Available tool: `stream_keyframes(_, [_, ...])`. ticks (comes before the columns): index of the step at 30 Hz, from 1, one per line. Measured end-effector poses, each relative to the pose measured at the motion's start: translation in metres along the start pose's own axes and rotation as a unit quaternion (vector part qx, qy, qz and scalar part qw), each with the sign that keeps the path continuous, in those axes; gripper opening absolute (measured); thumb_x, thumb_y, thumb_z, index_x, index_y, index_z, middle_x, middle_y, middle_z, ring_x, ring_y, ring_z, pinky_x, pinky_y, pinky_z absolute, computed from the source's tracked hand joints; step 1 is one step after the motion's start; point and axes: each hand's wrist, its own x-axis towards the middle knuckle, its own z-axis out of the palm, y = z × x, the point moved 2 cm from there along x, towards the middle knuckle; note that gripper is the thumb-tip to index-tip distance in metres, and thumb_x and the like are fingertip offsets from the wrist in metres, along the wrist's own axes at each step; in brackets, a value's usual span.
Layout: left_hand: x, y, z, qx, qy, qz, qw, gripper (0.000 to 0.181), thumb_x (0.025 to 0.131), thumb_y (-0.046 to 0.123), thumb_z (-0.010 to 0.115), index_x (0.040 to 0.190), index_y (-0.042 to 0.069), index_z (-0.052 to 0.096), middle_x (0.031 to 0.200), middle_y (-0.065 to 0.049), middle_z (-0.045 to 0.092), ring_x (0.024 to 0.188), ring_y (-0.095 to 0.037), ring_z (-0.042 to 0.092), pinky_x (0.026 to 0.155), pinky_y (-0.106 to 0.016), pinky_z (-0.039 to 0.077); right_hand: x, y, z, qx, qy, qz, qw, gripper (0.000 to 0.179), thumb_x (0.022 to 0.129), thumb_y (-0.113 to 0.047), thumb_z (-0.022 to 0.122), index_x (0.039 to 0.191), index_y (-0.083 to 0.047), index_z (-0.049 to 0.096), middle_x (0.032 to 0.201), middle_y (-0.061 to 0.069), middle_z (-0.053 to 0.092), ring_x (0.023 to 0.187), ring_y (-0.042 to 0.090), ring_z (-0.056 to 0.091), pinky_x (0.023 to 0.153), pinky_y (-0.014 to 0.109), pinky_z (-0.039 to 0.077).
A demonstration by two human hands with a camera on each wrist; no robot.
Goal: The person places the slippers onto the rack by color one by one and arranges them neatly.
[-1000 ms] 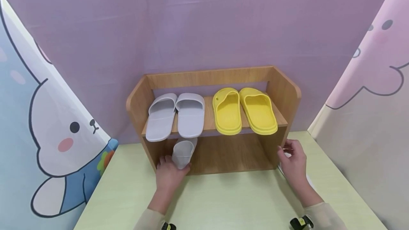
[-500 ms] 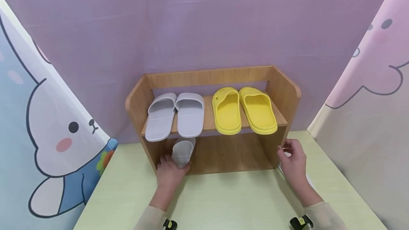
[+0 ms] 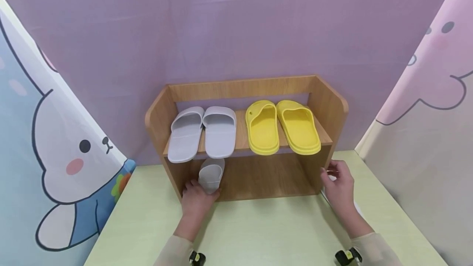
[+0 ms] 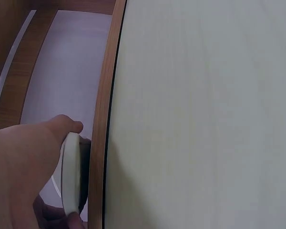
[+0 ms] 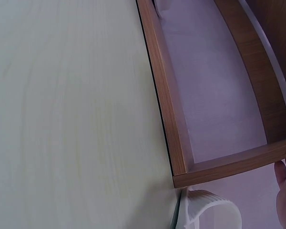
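Observation:
My left hand (image 3: pixel 197 200) reaches to the front of the lower shelf and grips a pale grey slipper (image 3: pixel 211 175), its strap end toward the back. The left wrist view shows the thumb on one side of the slipper's sole (image 4: pixel 71 174) and fingers on the other, close to the rack's front edge. My right hand (image 3: pixel 340 184) rests against the outer right side of the wooden shoe rack (image 3: pixel 334 108), with fingers loosely bent. Beside it a white slipper (image 5: pixel 212 212) lies outside the rack, mostly hidden by my hand in the head view.
On the upper shelf stand a pair of grey slippers (image 3: pixel 220 136) at left and a pair of yellow clogs (image 3: pixel 263 132) at right. The rack stands on a pale green table (image 3: pixel 266 233) before a purple backdrop (image 3: pixel 236 24). Patterned curtains hang at both sides.
My left hand has shifted the grey slipper very slightly leftward on the lower shelf. The right hand and the upper shoes have stayed where they were.

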Motion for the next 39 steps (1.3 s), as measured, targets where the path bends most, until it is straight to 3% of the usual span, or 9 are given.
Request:
stream_keyframes(5, [0.000,-0.001,0.004,0.017,-0.015,-0.001,0.9997,0.105,0.080,0.062,0.092,0.126,-0.020,0.047,0.104,-0.033,0.053,0.090,-0.048,0.062,0.074,-0.061,0.059,0.001,-0.003,0.000,0.000,-0.005,0.007,1.0000,0.020,0.088,0.021,0.065,0.108,0.018,0.064,0.099,0.026,0.067,0.088,0.018,0.065,0.082,0.009,0.053])
stream_keyframes(11, [0.001,-0.001,0.004,0.020,-0.017,-0.001,0.9997,0.106,0.079,0.066,0.091,0.126,-0.018,0.048,0.103,-0.033,0.052,0.087,-0.048,0.061,0.071,-0.061,0.059,0.002,-0.003,-0.001,-0.003,-0.002,0.011,0.9999,0.023,0.086,0.024,0.066,0.108,0.018,0.064,0.100,0.026,0.067,0.090,0.002,0.063,0.082,0.007,0.053])
stream_keyframes(18, [-0.001,-0.003,-0.001,0.003,-0.040,-0.009,0.9991,0.108,0.081,0.069,0.089,0.128,-0.018,0.048,0.106,-0.036,0.052,0.088,-0.051,0.064,0.074,-0.063,0.060,0.002,-0.003,-0.001,-0.002,-0.004,0.013,0.9999,0.022,0.087,0.023,0.066,0.109,0.019,0.064,0.100,0.027,0.067,0.089,0.009,0.064,0.082,0.008,0.053])
stream_keyframes(28, [-0.005,-0.002,-0.011,-0.008,-0.052,-0.011,0.9986,0.107,0.082,0.067,0.089,0.132,-0.019,0.049,0.110,-0.035,0.052,0.091,-0.052,0.066,0.075,-0.063,0.062,0.002,-0.002,-0.001,0.000,-0.003,0.011,0.9999,0.023,0.086,0.024,0.066,0.108,0.018,0.064,0.100,0.026,0.067,0.092,-0.003,0.063,0.082,0.007,0.053])
stream_keyframes(39, [-0.011,-0.005,-0.032,-0.019,-0.073,-0.011,0.9971,0.101,0.086,0.064,0.087,0.140,-0.014,0.052,0.119,-0.032,0.057,0.098,-0.047,0.067,0.070,-0.062,0.063,0.001,-0.001,0.000,0.006,-0.010,0.013,0.9998,0.020,0.090,0.021,0.064,0.109,0.019,0.063,0.101,0.028,0.066,0.087,0.020,0.064,0.082,0.008,0.054])
